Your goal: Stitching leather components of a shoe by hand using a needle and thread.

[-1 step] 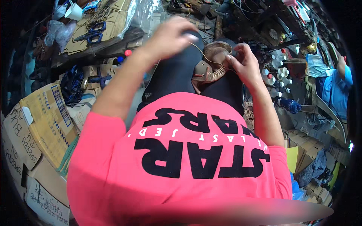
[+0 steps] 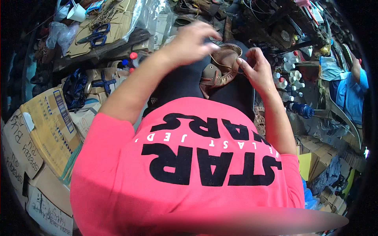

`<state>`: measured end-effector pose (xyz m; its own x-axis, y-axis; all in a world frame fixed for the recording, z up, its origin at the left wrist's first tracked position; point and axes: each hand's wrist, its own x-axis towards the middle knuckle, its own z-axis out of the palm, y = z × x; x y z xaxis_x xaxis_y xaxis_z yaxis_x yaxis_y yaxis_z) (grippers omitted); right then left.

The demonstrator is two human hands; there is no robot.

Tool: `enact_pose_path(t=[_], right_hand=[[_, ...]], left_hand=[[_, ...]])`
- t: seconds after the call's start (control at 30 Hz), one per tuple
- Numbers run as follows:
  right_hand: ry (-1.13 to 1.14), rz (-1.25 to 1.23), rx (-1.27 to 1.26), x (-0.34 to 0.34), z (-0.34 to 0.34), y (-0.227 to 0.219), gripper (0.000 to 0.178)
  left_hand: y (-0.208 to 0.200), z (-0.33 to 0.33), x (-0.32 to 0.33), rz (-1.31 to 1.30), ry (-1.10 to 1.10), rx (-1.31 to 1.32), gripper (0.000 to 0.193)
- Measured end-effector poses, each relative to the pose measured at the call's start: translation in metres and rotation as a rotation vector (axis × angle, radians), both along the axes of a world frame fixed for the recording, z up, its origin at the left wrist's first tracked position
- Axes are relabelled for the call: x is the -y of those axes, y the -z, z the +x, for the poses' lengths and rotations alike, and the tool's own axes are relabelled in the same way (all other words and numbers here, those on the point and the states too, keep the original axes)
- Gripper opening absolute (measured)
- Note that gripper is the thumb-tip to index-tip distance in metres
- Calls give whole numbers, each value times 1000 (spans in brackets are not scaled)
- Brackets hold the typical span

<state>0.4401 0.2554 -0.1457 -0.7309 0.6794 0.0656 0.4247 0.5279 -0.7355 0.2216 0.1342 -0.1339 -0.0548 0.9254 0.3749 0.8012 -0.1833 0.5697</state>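
A brown leather shoe [image 2: 211, 75] lies on my lap between my dark-clad thighs, with a row of stitches along its edge and its round opening facing up. My left hand [image 2: 191, 44] is over the shoe's far left side, fingers curled and slightly blurred. A thin pale cord [image 2: 213, 59] runs from near its thumb down across the shoe. At the shoe's right edge is my right hand [image 2: 258, 70], thumb and forefinger drawn together; what they pinch is too small to make out.
Blue-handled scissors [image 2: 96, 36] lie on cardboard at the upper left. A stack of cardboard boxes [image 2: 49, 118] stands on the left. Several capped bottles [image 2: 290, 78] are on the right, near a person in a blue shirt [image 2: 350, 92]. Footwear [image 2: 189, 7] lies beyond my knees.
My left hand has moved right, closer to the shoe, and the cord that stretched between my hands now hangs slacker. My right hand has barely moved.
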Motion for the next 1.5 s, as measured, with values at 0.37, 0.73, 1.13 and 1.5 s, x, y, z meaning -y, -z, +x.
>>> enact_pose_path(t=[0.37, 0.73, 1.13, 1.5], right_hand=[[-321, -106, 191, 5, 26, -19, 21], [-146, -134, 5, 13, 52, -24, 10], [-160, -24, 171, 9, 43, -26, 20], [-191, -282, 60, -14, 43, 7, 27]], left_hand=[[48, 56, -64, -304, 143, 331, 33], [35, 33, -71, -346, 359, 324, 24], [27, 23, -70, -725, 510, 669, 26], [25, 24, -77, -639, 555, 494, 24]])
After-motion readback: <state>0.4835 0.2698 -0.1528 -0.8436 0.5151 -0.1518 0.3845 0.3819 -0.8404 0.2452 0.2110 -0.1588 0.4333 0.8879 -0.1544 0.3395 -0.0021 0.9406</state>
